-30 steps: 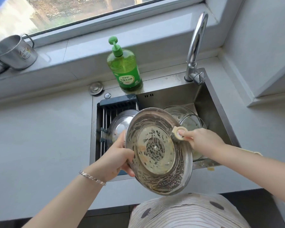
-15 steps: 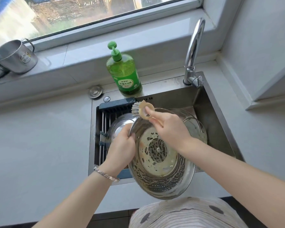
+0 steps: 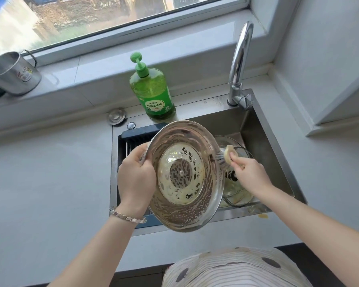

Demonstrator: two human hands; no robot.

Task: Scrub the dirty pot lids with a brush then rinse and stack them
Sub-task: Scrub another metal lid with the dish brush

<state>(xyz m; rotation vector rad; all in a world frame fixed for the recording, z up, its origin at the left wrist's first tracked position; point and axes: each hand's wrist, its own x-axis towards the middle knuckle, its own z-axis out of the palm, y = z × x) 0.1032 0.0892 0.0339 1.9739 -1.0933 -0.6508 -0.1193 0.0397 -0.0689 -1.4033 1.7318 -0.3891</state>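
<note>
Lid tilted over sink, brush at its right rim

Left hand (image 3: 136, 179) grips the soapy steel lid (image 3: 184, 176) by its left edge. Just right, the right hand (image 3: 248, 172) pinches the brush (image 3: 226, 156), bristles touching the rim; glass lids (image 3: 236, 195) wait beyond.

Soap bottle (image 3: 152, 94) behind the sink (image 3: 263, 141), faucet (image 3: 239, 65) to its right, cup (image 3: 14, 73) far left on the sill.

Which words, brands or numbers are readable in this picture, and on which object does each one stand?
Green soap bottle: its label carries a line of Chinese characters, too blurred to read with certainty; the small print above and below is also unreadable.
Metal mug on the windowsill: a coloured picture sticker, no legible text.
Pot lid, brush, faucet: no text visible.
</note>
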